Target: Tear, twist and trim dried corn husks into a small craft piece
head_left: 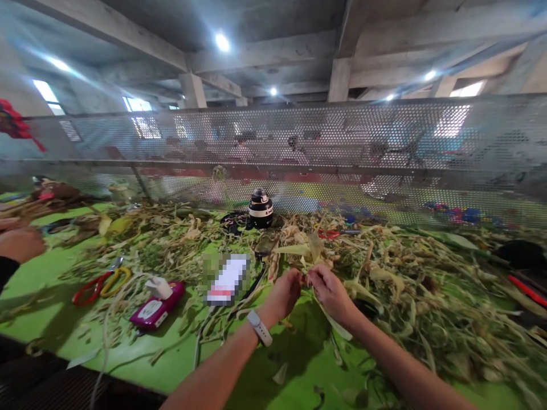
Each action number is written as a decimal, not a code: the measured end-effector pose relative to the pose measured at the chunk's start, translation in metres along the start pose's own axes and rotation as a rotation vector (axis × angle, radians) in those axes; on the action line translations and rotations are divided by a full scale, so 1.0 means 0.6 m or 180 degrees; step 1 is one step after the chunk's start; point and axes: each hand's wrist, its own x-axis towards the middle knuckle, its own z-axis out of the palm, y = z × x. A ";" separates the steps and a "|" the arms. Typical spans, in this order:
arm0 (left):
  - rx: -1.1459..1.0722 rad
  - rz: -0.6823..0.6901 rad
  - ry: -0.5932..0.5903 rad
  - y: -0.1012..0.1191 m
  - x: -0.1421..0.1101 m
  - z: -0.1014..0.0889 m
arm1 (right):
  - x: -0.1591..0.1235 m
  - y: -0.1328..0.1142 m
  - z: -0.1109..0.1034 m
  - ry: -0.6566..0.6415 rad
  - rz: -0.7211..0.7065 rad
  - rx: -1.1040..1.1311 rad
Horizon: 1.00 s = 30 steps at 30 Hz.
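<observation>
My left hand (pixel 287 293), below a pale wrist band (pixel 259 328), is closed in a pinch at the middle of the green table. Close beside it my right hand (pixel 331 289) pinches too, the fingertips of both almost meeting. A small reddish bit shows between them, too small to name. Dry, pale leaves (pixel 315 247) stick up just behind my fingers. A long leaf strip (pixel 335 323) hangs or lies below my right hand; I cannot tell whether it is held. Heaps of withered stalks and leaves (pixel 393 285) surround both hands.
Left of my hands lie a blurred-out phone (pixel 228 279), a purple power socket (pixel 157 306) with a white plug, and red-and-yellow scissors (pixel 101 285). A black jar-like container (pixel 260 209) stands before a perforated metal screen (pixel 273 136). Another person's hand (pixel 21 242) is at far left.
</observation>
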 end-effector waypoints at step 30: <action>0.1170 0.0704 -0.0634 0.036 -0.019 -0.040 | 0.006 -0.020 -0.063 -0.0588 -0.0808 -0.2761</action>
